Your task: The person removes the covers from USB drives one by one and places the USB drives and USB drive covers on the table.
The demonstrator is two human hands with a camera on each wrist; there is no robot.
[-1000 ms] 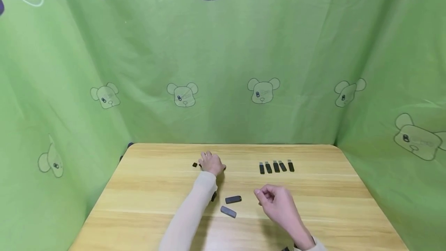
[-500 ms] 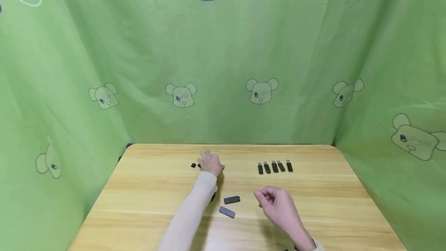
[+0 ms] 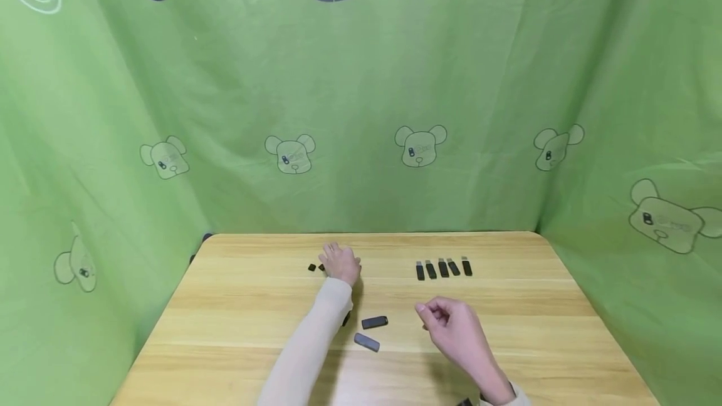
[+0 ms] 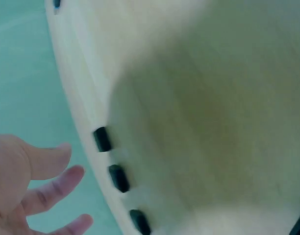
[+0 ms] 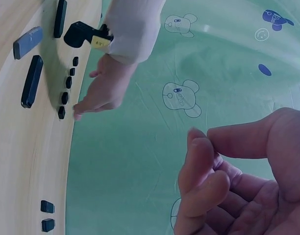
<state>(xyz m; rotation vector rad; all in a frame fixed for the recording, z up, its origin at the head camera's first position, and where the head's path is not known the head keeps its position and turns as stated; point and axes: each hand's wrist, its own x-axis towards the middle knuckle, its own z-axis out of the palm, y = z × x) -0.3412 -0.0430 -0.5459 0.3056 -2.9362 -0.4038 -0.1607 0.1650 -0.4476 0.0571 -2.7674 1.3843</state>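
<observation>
My left hand (image 3: 341, 263) lies at the far middle of the wooden table (image 3: 237, 306), fingers straight (image 4: 52, 188) over a line of small black caps (image 5: 66, 90). Three of those caps (image 4: 119, 177) show beside the fingertips in the left wrist view. Two more caps (image 3: 316, 267) sit just left of the hand. My right hand (image 3: 451, 324) hovers above the table at the near right, fingers loosely curled (image 5: 201, 166), with nothing visible in it. Two dark sticks (image 3: 375, 322) (image 3: 366, 342) lie between my arms.
A row of several dark USB-like sticks (image 3: 442, 268) lies at the far right of the table. Another stick (image 3: 346, 318) is half hidden by my left sleeve (image 3: 316, 337). Green printed cloth (image 3: 361, 111) walls the table on three sides.
My right hand has drifted slightly to the right, and its fingers stay curled. The left hand stays over the caps.
</observation>
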